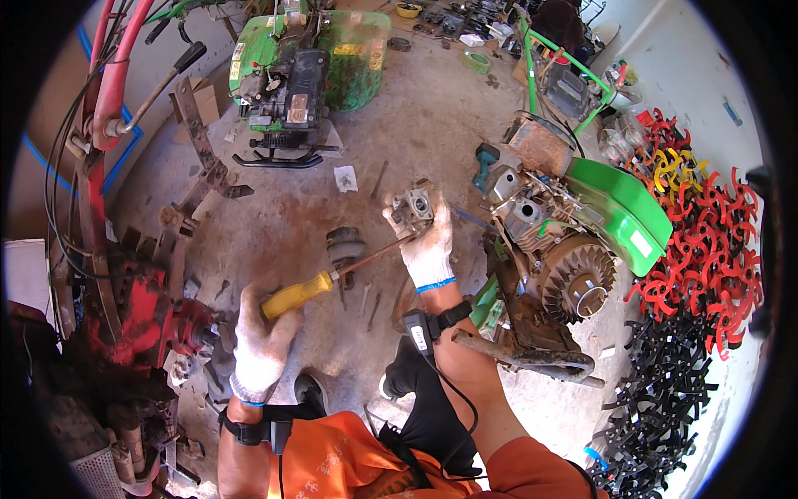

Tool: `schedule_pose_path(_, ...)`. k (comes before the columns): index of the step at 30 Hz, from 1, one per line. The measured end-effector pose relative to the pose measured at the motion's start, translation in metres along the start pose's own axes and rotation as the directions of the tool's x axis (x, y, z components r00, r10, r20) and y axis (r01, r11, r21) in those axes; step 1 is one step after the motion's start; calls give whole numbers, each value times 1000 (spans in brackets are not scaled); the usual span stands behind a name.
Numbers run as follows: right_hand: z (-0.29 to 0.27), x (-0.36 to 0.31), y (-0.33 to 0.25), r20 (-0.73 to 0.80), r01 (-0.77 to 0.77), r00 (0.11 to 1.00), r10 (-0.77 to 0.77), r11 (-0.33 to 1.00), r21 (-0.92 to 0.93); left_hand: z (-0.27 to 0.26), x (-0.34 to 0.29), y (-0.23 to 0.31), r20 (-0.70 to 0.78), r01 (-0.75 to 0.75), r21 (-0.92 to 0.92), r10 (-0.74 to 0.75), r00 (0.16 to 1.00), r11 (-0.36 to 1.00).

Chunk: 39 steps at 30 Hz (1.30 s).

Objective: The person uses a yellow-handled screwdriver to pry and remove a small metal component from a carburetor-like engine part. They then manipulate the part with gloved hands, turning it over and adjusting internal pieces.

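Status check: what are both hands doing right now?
Left hand grips yellow-handled screwdriver. Right hand holds small grey metal engine part, screwdriver tip at it. Nothing between them.

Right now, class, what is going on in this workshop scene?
A person in white work gloves and orange clothing crouches over a stained concrete floor. The left hand grips a yellow-handled screwdriver, its shaft reaching toward the small grey metal engine part held up in the right hand. Beside the right arm stands a partly stripped small engine with a green cover. Red and black curved tiller blades are heaped at the right.
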State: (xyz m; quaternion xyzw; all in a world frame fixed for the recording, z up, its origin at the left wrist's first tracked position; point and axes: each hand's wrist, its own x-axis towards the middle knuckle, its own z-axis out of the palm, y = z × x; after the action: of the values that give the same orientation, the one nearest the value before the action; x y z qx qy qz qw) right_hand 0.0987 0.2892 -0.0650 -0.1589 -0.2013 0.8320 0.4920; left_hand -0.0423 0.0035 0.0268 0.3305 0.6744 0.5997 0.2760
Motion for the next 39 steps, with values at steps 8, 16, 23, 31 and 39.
schedule_pose_path(8,0,1,1,34,43,999,-42,999,-16,-2,1,-12,-2,134,49,-134,991,990)
schedule_pose_path(16,-3,3,0,-57,15,998,-11,998,66,2,0,-11,-44,277,-29,-278,960,960)
schedule_pose_path(23,-2,5,-3,-49,17,999,-11,994,108,10,-5,-17,-31,-88,63,90,995,994)
schedule_pose_path(31,-3,5,-2,-37,3,999,1,996,91,5,-4,-18,-10,130,-46,-130,991,990)
schedule_pose_path(39,7,-3,-1,55,157,987,-152,981,-117,5,-1,-24,-32,134,-259,-147,989,957)
